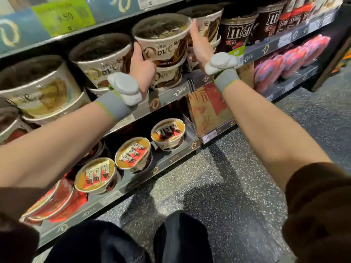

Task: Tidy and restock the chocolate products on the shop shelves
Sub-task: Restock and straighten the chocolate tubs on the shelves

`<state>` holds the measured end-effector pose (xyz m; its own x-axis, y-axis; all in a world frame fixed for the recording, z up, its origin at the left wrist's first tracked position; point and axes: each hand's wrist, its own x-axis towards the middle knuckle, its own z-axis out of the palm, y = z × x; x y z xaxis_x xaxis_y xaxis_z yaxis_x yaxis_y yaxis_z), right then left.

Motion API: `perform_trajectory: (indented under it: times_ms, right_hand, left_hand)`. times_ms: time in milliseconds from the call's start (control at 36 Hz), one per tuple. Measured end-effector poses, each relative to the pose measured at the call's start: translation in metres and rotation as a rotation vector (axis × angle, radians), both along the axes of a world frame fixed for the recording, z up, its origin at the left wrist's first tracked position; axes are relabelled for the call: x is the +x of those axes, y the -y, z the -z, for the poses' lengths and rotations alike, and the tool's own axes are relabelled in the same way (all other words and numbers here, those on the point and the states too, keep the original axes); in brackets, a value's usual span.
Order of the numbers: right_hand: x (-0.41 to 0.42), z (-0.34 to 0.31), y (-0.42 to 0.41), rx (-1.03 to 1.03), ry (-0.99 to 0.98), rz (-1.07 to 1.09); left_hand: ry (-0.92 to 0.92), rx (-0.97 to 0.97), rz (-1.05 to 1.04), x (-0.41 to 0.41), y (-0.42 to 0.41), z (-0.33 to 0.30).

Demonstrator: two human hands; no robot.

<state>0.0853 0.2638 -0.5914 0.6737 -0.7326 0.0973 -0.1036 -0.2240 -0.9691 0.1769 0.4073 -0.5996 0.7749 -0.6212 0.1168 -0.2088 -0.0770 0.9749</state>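
Two hands hold one Dove tub [163, 44] between them on the middle shelf [171, 92]. Left hand [142, 67] presses the tub's left side, thumb up along the wall; its fingers are hidden behind the tub, so their spread cannot be told. Right hand [199, 46] lies flat against the right side, fingers straight and together. This tub sits stacked on a second tub [167, 76]. More Dove tubs stand to the left, M&M's tubs [237, 33] to the right. Each wrist wears a grey band with a white device. Smaller Dove cups [133, 154] fill the lower shelf.
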Motion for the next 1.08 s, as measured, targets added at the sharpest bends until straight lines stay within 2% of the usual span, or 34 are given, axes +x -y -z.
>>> perform_trajectory:
  times_ms: [167,278,417,667,889,1083]
  right_hand:
    - [0.015,0.005,0.014,0.085,0.141,-0.005]
    - [0.027,0.015,0.026,0.087,0.175,-0.021]
    - [0.041,0.022,0.036,0.189,0.208,-0.027]
    - [0.055,0.026,0.039,0.093,0.178,0.042]
    - [0.051,0.037,0.040,0.128,0.270,0.061]
    - [0.046,0.034,0.034,0.091,0.264,0.042]
  left_hand:
    - [0.032,0.010,-0.024,0.026,0.019,0.017]
    - [0.039,0.040,-0.050,0.025,0.024,0.015]
    - [0.017,0.083,-0.112,0.024,0.028,0.013]
    - [0.082,0.149,-0.125,0.014,0.024,0.008]
    - [0.022,0.126,-0.097,0.020,0.026,0.013]
    - [0.000,0.190,-0.047,0.011,0.022,-0.002]
